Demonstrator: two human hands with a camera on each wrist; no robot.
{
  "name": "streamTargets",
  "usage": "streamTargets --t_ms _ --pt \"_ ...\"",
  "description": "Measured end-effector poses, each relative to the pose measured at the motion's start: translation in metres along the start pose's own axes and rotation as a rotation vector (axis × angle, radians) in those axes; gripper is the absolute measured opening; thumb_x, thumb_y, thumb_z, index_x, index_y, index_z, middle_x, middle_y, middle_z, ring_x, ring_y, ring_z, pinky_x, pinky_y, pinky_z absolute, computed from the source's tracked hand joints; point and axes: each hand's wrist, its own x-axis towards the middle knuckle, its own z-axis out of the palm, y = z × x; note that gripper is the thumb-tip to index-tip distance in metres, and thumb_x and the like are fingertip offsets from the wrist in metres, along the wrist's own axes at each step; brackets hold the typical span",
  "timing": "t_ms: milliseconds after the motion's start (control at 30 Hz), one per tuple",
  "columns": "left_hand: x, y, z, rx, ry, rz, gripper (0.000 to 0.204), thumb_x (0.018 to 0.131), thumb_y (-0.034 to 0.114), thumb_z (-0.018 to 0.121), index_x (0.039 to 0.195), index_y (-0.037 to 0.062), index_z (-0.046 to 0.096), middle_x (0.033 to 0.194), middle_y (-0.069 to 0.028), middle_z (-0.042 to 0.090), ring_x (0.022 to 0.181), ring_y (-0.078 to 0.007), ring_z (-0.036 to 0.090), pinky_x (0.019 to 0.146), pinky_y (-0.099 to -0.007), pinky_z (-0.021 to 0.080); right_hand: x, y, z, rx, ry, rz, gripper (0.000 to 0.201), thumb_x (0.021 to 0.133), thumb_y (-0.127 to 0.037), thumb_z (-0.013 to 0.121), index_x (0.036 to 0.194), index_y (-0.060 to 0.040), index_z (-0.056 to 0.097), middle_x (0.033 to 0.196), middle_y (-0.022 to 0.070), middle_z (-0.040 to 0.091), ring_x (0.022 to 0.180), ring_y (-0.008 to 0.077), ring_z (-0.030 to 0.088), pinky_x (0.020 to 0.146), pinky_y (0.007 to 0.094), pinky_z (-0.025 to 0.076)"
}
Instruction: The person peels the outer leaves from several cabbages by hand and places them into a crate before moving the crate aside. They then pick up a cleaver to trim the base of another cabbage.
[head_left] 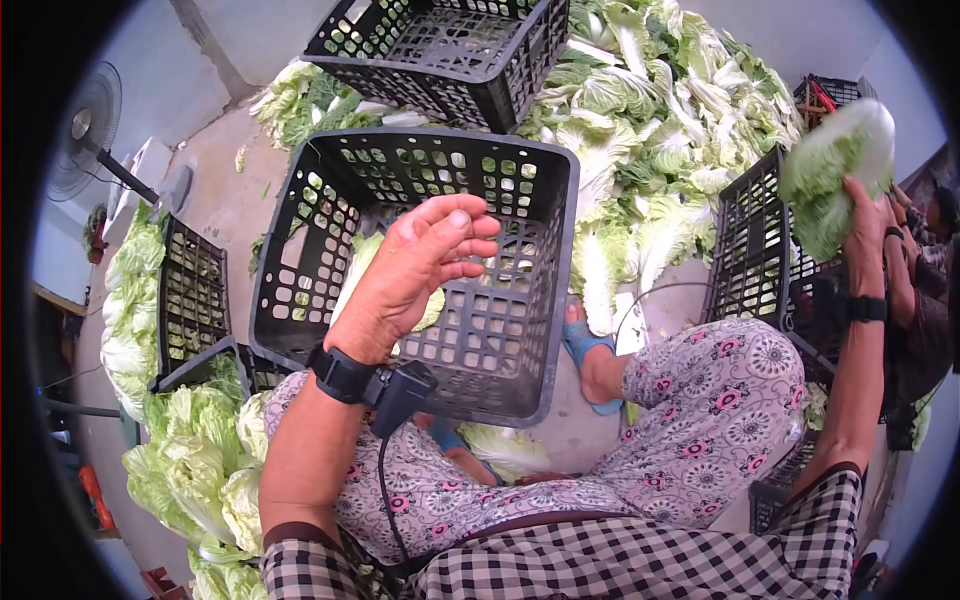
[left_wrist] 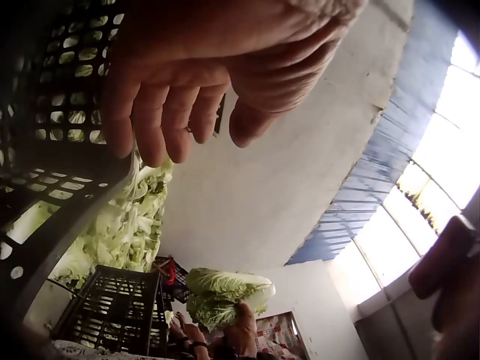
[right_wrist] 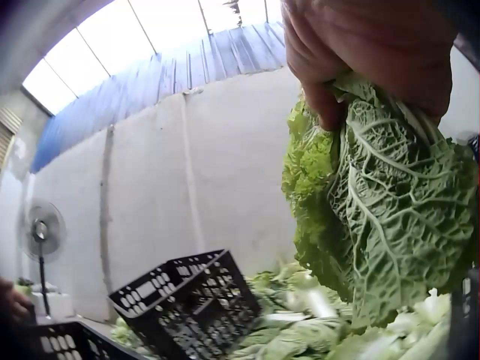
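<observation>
My right hand (head_left: pixel 868 215) grips a napa cabbage (head_left: pixel 840 170) by its leafy end, raised at the right over a black crate (head_left: pixel 750 240). Up close in the right wrist view, the crinkled green leaves of the cabbage (right_wrist: pixel 397 202) hang below the fingers. My left hand (head_left: pixel 425 260) hovers above a large black crate (head_left: pixel 420 410) in front of my legs, fingers loosely bent and nothing held. Inside that crate lies a cabbage (head_left: pixel 358 270), partly hidden by the left hand and forearm.
A big heap of cabbage leaves (head_left: pixel 640 120) covers the floor ahead. Another black crate (head_left: pixel 440 80) stands at its edge. More cabbages (head_left: pixel 190 460) lie at the left beside a crate (head_left: pixel 192 290). A fan (head_left: pixel 85 125) stands far left. Another person (head_left: pixel 920 280) is at far right.
</observation>
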Motion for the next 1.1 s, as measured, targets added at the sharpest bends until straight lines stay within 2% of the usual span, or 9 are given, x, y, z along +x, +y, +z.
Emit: streamTargets --t_ms 167,267,300,400,467,533,800,1000,1100 --pt "0.004 -0.002 -0.002 -0.01 0.002 -0.013 0.036 0.089 0.028 0.057 0.115 0.0033 0.051 0.102 -0.0091 0.061 0.088 -0.0154 0.061 0.076 -0.0286 0.05 0.002 0.046 -0.083 -0.083 0.191 0.109 0.04 0.076 -0.008 0.066 0.111 0.006 0.053 0.098 0.0123 0.062 0.081 0.0203 0.062 0.071 0.0298 0.05" --pt "0.007 -0.005 -0.005 -0.022 0.011 -0.035 0.031 0.09 0.023 0.055 0.114 0.0022 0.051 0.102 -0.0104 0.061 0.09 -0.018 0.062 0.077 -0.0307 0.052 -0.004 0.076 -0.106 -0.307 0.09 0.037 0.049 0.074 -0.012 0.069 0.115 0.0061 0.051 0.098 0.0131 0.063 0.079 0.0203 0.062 0.069 0.0287 0.049" --pt "0.008 -0.007 -0.007 -0.017 0.018 -0.043 0.031 0.09 0.022 0.055 0.114 0.0024 0.051 0.102 -0.0103 0.061 0.09 -0.0178 0.062 0.077 -0.0307 0.052 -0.012 0.066 -0.099 -0.593 0.125 0.148 0.06 0.073 -0.018 0.071 0.121 0.0083 0.046 0.107 0.0176 0.059 0.09 0.0226 0.06 0.077 0.0301 0.047" --pt "0.013 -0.013 -0.012 -0.009 0.042 -0.065 0.03 0.09 0.022 0.055 0.113 0.0032 0.051 0.102 -0.0096 0.062 0.089 -0.0171 0.062 0.076 -0.0306 0.052 -0.031 0.063 -0.075 -0.739 0.155 -0.001 0.067 0.074 -0.024 0.071 0.124 0.0098 0.042 0.119 0.0209 0.052 0.106 0.0245 0.053 0.089 0.0327 0.042" --pt "0.015 -0.016 -0.017 0.008 0.064 -0.079 0.029 0.09 0.022 0.055 0.112 0.0039 0.052 0.101 -0.0091 0.062 0.088 -0.0167 0.062 0.075 -0.0305 0.052 -0.018 0.075 -0.07 -0.553 -0.016 0.118 0.064 0.079 -0.027 0.064 0.127 0.0087 0.041 0.125 0.0201 0.048 0.115 0.0245 0.047 0.097 0.0333 0.035" --pt "0.018 -0.019 -0.022 0.038 0.087 -0.093 0.029 0.09 0.022 0.055 0.112 0.0044 0.052 0.101 -0.0087 0.062 0.088 -0.0165 0.062 0.074 -0.0303 0.052 -0.05 0.02 -0.018 -0.448 -0.195 0.135 0.059 0.081 -0.027 0.062 0.125 0.0083 0.043 0.123 0.0185 0.05 0.115 0.0239 0.048 0.098 0.0324 0.035" --pt "0.029 -0.027 -0.054 0.154 0.162 -0.088 0.03 0.089 0.025 0.057 0.113 0.0076 0.052 0.101 -0.0061 0.062 0.087 -0.0148 0.061 0.071 -0.0287 0.051 -0.086 -0.064 0.115 -0.295 -0.789 -0.131 0.053 0.083 -0.032 0.062 0.121 0.002 0.049 0.117 0.0146 0.055 0.112 0.0217 0.05 0.096 0.0323 0.038" --pt "0.026 -0.025 -0.089 0.234 0.318 -0.12 0.032 0.089 0.026 0.057 0.115 0.0079 0.052 0.106 -0.0065 0.06 0.091 -0.0156 0.06 0.075 -0.0309 0.049 -0.102 -0.097 0.178 -0.297 -0.954 -0.421 0.056 0.082 -0.04 0.063 0.12 -0.0002 0.051 0.112 0.0155 0.057 0.109 0.0226 0.053 0.093 0.0343 0.042" --pt "0.024 -0.032 -0.115 0.215 0.392 -0.19 0.035 0.088 0.03 0.058 0.115 0.0087 0.052 0.11 -0.0064 0.058 0.094 -0.0162 0.058 0.078 -0.0342 0.048 -0.11 -0.097 0.202 -0.292 -1.025 -0.399 0.058 0.082 -0.042 0.063 0.121 -0.0018 0.05 0.114 0.0115 0.057 0.109 0.0208 0.053 0.095 0.0345 0.041"
